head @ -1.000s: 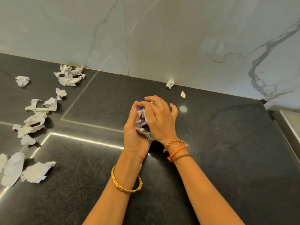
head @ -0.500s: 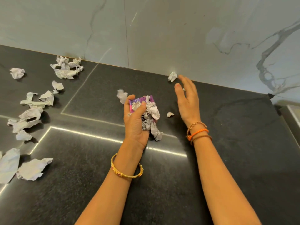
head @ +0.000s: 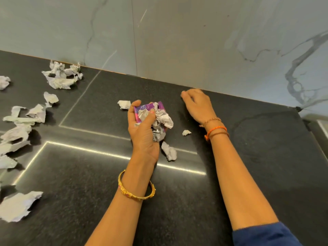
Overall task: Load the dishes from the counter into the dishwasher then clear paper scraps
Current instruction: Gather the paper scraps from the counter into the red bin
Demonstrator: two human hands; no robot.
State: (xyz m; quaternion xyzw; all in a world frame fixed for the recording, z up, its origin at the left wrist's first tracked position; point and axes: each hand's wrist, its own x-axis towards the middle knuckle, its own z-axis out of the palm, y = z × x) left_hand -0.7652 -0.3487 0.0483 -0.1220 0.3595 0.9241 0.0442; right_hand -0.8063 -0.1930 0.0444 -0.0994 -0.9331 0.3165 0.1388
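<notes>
My left hand (head: 142, 137) grips a bundle of crumpled white paper and a purple wrapper (head: 156, 114) just above the black counter (head: 248, 157). My right hand (head: 197, 103) is at the back of the counter against the marble wall, fingers curled down around a small paper scrap that the hand hides. Loose scraps lie around the left hand: one behind it (head: 124, 104), a tiny one to its right (head: 186, 132) and a longer one near the wrist (head: 169, 153).
Several more torn and crumpled paper scraps are spread over the counter's left side, from a pile by the wall (head: 62, 77) down to a large piece at the front left (head: 17, 206). The counter's right edge (head: 312, 132) drops off at the far right.
My right hand left the bundle and reached to the back wall, where it now covers the small scraps. Some pieces dropped out of the bundle onto the counter. My left hand keeps holding the bundle.
</notes>
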